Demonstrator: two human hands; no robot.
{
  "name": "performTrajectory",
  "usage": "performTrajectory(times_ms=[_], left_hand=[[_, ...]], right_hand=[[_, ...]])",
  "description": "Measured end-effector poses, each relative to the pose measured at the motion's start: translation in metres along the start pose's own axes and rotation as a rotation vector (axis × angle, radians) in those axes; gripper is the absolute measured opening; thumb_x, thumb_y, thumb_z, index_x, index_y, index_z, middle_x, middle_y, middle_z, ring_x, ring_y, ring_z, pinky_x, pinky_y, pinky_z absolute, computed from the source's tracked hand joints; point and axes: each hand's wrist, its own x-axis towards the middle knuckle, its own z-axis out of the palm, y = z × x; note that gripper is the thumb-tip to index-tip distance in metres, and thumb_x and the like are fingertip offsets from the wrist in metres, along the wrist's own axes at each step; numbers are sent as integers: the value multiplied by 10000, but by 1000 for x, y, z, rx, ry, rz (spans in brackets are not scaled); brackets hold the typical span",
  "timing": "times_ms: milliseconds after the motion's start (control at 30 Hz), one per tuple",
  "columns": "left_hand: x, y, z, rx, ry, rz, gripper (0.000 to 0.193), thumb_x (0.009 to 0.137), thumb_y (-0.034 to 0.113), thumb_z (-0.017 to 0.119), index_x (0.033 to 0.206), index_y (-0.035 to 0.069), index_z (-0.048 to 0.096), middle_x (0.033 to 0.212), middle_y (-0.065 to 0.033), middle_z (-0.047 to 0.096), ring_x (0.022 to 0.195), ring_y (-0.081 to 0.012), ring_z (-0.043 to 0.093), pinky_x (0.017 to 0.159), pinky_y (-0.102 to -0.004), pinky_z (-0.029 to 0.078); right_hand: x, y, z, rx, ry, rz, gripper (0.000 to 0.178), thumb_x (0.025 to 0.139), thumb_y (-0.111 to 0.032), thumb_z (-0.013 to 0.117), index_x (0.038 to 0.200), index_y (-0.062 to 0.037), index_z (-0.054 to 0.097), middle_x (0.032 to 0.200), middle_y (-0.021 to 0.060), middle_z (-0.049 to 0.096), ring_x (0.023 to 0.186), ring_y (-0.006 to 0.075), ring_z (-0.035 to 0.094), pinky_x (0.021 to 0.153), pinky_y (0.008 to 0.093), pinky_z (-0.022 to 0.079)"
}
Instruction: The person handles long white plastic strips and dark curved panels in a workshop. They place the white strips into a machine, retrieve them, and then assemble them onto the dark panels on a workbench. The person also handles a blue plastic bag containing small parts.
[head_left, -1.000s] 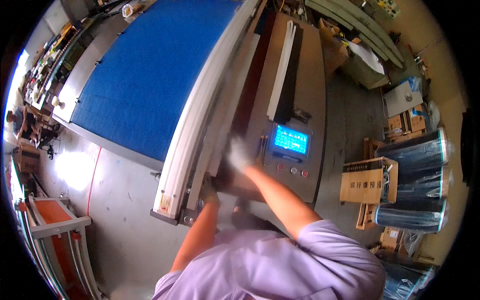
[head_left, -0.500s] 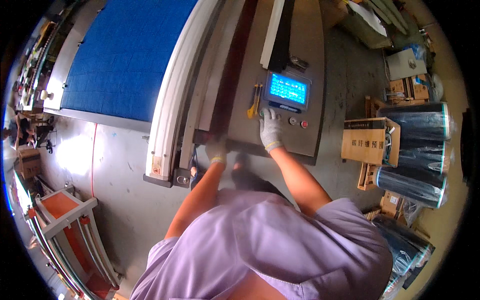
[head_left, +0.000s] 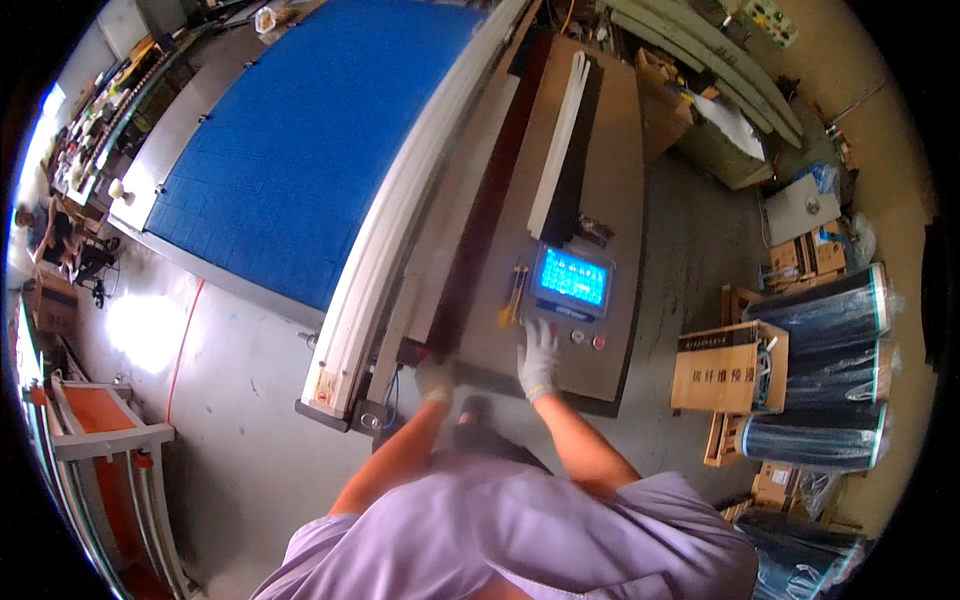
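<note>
My right hand (head_left: 539, 358), in a pale knit glove, lies on the brown control panel (head_left: 480, 345) of a large machine. Its fingers stretch forward just below a lit blue touchscreen (head_left: 572, 280), with the fingertips at the row of buttons. To its right sit a pale button (head_left: 577, 338) and a red button (head_left: 599, 342). A yellow-handled tool (head_left: 508, 310) rests left of the screen. At the machine's near edge, beside the dark slot, is my left hand (head_left: 434, 381), also gloved. Shadow and blur hide its fingers, so its grip cannot be made out.
A blue sheet-covered bed (head_left: 310, 150) stretches to the left behind a long white beam (head_left: 400, 230). At right stand a cardboard box (head_left: 728, 368) and several plastic-wrapped black rolls (head_left: 815, 440). An orange-and-white frame (head_left: 110, 440) stands lower left; a person (head_left: 55, 235) sits at far left.
The view has tilted up, so the machine appears lower and more of its far end shows. Both hands keep about the same places on the machine.
</note>
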Motion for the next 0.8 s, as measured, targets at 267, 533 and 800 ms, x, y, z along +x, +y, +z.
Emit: performTrajectory(times_ms=[267,533,800], left_hand=[[-11,15,-12,-171,-49,-36,379,782,267,724,930,-71,636,730,-171,647,554,-227,613,483,-354,484],[13,-27,15,-93,59,-11,377,780,266,729,922,-73,645,781,-192,665,579,-244,619,520,-361,497],[-19,29,-16,-56,-1,-49,408,761,406,685,920,30,695,838,-180,683,794,-333,651,765,-416,487]], right_hand=[[-13,-5,-26,-21,-159,179,585,807,-250,643,1321,-88,417,1399,152,363,1211,399,399,979,481,363],[-16,0,-19,-45,-81,126,604,819,-268,622,1337,-54,397,1379,140,372,1240,367,377,1027,474,331],[-24,21,-4,18,-63,58,575,824,-234,602,1334,-43,416,1443,139,316,1281,391,346,1026,493,342]])
